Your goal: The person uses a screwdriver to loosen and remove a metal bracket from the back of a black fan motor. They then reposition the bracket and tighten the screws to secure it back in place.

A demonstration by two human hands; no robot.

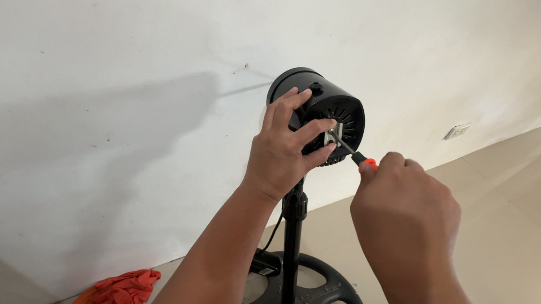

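Fan motor housing [321, 113], black, sits atop its pole [290, 250] against a white wall [79, 69]; the left hand [282, 148] clasps it steady while the right hand [405, 215], closed around a screwdriver [351, 152], works what looks like a screw.

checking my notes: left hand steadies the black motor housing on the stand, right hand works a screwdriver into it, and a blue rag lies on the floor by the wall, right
One thing is wrong: the rag is orange-red, not blue, as the head view shows. The rest stands: the left hand steadies the black motor housing, and the right hand works the screwdriver into it.
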